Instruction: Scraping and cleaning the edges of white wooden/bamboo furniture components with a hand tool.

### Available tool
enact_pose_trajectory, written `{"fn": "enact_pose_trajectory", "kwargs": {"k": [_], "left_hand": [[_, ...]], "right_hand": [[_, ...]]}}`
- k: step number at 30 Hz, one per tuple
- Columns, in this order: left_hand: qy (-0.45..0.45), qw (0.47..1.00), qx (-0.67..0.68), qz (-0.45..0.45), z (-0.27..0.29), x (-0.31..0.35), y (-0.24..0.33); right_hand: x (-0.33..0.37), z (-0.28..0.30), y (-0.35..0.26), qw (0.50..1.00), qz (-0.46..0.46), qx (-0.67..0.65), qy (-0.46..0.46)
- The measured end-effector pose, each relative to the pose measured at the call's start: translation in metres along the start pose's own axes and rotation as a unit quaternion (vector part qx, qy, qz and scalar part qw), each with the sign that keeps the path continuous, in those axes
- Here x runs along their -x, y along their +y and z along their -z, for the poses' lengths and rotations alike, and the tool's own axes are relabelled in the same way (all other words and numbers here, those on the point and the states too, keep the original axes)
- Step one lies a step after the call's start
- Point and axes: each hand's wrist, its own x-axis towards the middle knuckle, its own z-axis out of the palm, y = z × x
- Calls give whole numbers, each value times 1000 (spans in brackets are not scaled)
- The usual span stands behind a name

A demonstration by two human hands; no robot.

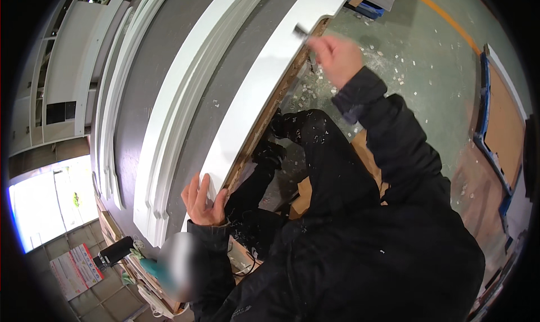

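Here, right hand (pixel 336 56) at one o'clock, fingers closed round a small scraper (pixel 302 32) against the white panel (pixel 264 80)'s raw edge, left hand (pixel 202 201) flat, fingers spread, bracing at seven o'clock; likely gouging if slipping.

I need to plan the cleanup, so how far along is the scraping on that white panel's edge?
Done: pale chips litter the green floor, so some material is already off. In hand: the right hand holds a dark tool at the white panel's brown edge, and the left hand braces the panel lower down. Left: I cannot tell how much edge remains.
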Motion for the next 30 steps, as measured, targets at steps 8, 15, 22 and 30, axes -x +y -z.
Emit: {"fn": "enact_pose_trajectory", "kwargs": {"k": [8,15,22,30], "left_hand": [[11,999,52,14,-16,-29,18],[9,1000,17,20,17,37,-29],[14,999,31,28,-10,-14,10],[1,998,-11,64,24,47,-20]], "right_hand": [[105,-66,-58,954,157,-9,-256],[18,-23,-3,999,6,-36,-5],[136,-95,-57,969,83,-149,-181],[8,-18,-27,999,14,32,-38]]}}
